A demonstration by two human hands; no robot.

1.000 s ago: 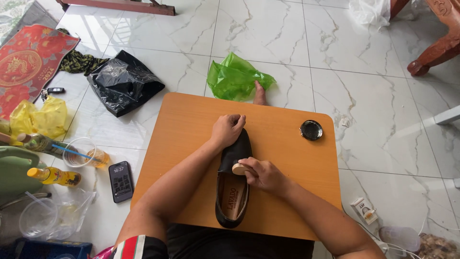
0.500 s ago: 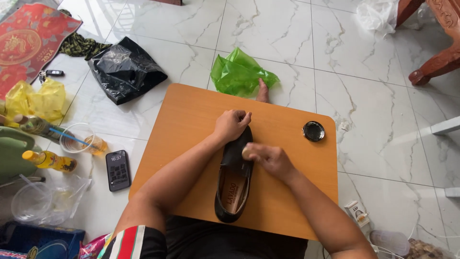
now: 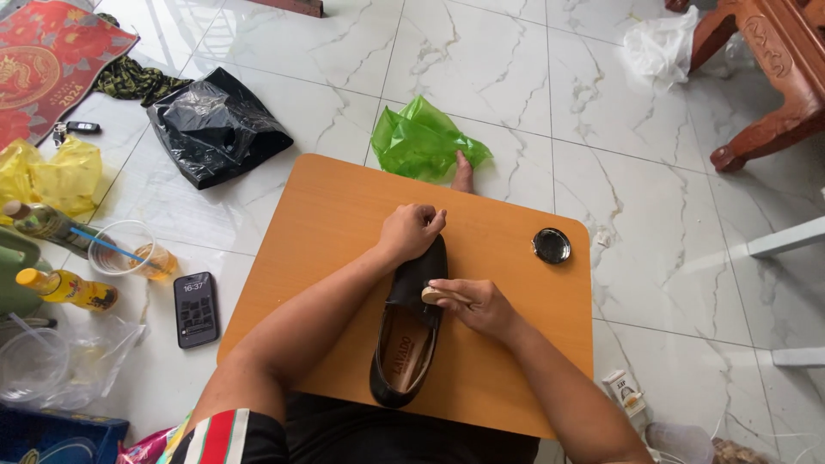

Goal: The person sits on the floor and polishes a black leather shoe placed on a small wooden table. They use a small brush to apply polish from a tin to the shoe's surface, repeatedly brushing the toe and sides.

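A black slip-on shoe (image 3: 404,344) lies on a low orange-brown table (image 3: 335,215), toe pointing away from me. My left hand (image 3: 409,230) presses down on the shoe's toe and holds it still. My right hand (image 3: 478,306) grips a small wooden-backed brush (image 3: 436,296) against the right side of the shoe's upper. A small round black tin (image 3: 551,245) sits on the table to the right of both hands.
On the marble floor lie a green plastic bag (image 3: 423,139), a black plastic bag (image 3: 215,126), a phone (image 3: 195,309), a cup with a straw (image 3: 125,251), bottles (image 3: 64,288) and a yellow bag (image 3: 51,176). A carved wooden furniture leg (image 3: 773,94) stands at the upper right.
My right hand slid the brush forward along the shoe's side, then back toward the opening. My left hand stayed on the toe. The camera view shifted slightly.
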